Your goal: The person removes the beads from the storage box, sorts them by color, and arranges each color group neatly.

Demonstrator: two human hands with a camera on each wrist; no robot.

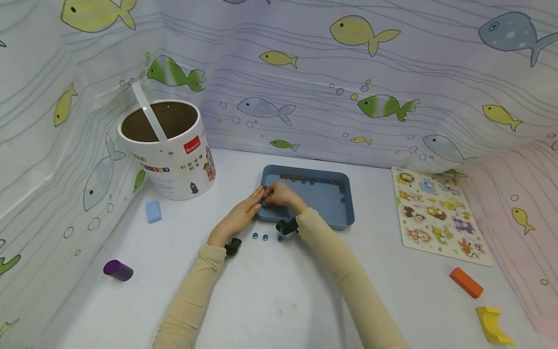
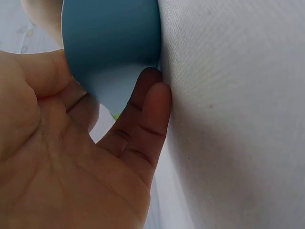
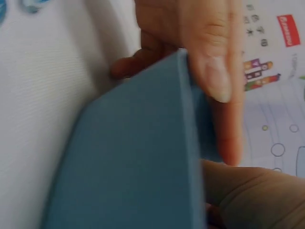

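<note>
A shallow blue-grey tray [image 1: 314, 212] lies on the white table, glass marbles [image 1: 322, 181] lined along its back wall and bending down the right side. My left hand [image 1: 237, 218] holds the tray's left wall: in the left wrist view two fingers [image 2: 155, 112] rest against the outer side, while in the right wrist view others reach over the rim. Inside the tray's left end, my right hand [image 1: 281, 195] has its fingers curled by a small dark-blue marble [image 1: 265, 187]; its fingertips are largely hidden. Three blue marbles [image 1: 265, 237] sit on the table before the tray.
A white bucket [image 1: 178, 169] with a handle stands at the back left, near a light-blue block [image 1: 153, 212] and a purple cylinder [image 1: 118, 270]. To the right lie an animal puzzle board [image 1: 429, 198], an orange block [image 1: 466, 282] and a yellow arch block [image 1: 491, 325]. Fish-print curtain surrounds the table.
</note>
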